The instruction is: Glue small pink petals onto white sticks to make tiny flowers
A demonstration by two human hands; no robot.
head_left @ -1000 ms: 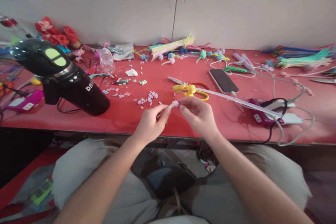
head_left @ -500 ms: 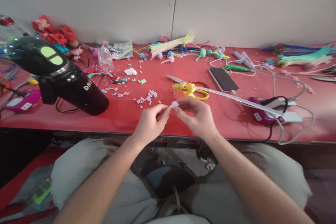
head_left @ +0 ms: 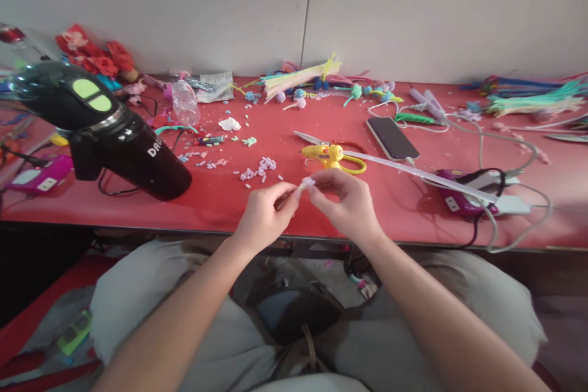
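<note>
Nearside of the yellow plastic glue gun [head_left: 327, 155], left hand [head_left: 263, 215] pinches a small lilac-and-cream piece [head_left: 307, 183], right hand [head_left: 348, 205] gripping its lilac end. Short lilac snippets [head_left: 265, 165] lie left.

Dim, soft indoor light, pale glare on the black tumbler [head_left: 142, 150], hands [head_left: 305, 205] slightly blurred, stretched edges
</note>
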